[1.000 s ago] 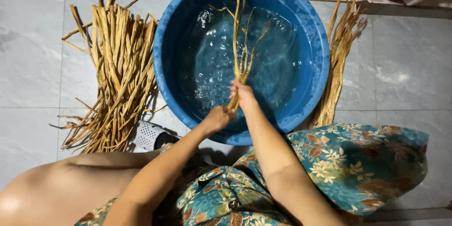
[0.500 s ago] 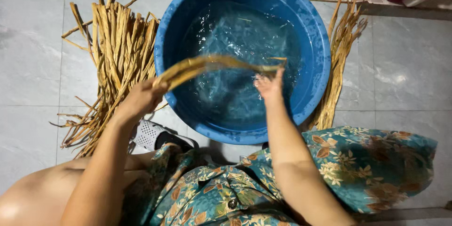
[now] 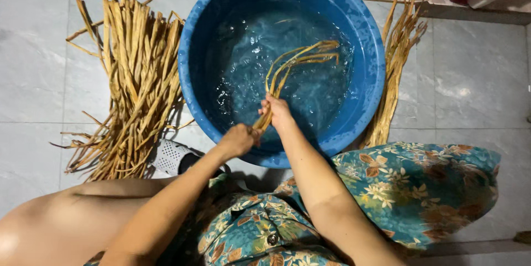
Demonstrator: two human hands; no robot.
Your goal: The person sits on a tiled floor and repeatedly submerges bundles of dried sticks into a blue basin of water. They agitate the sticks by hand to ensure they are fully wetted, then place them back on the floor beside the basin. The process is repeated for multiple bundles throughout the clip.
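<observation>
While a dry reed pile (image 3: 130,83) is lying along the floor's left side, the left hand (image 3: 239,140) and right hand (image 3: 277,112) are both pinching one reed bundle (image 3: 296,62) over the blue basin's (image 3: 193,100) near rim, probably soaking its tips; more reeds (image 3: 395,72) are crowding the right.

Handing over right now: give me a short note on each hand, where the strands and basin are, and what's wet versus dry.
Left hand: closed on the near end of the strand bunch, at the basin's near rim.
Right hand: gripping the same bunch just above it.
The bunch's far ends trail over the water in the blue basin.
Dry-looking pile lies on the tiles left of the basin; a thinner bundle lies on its right.
Which pile has been soaked: cannot tell.
</observation>
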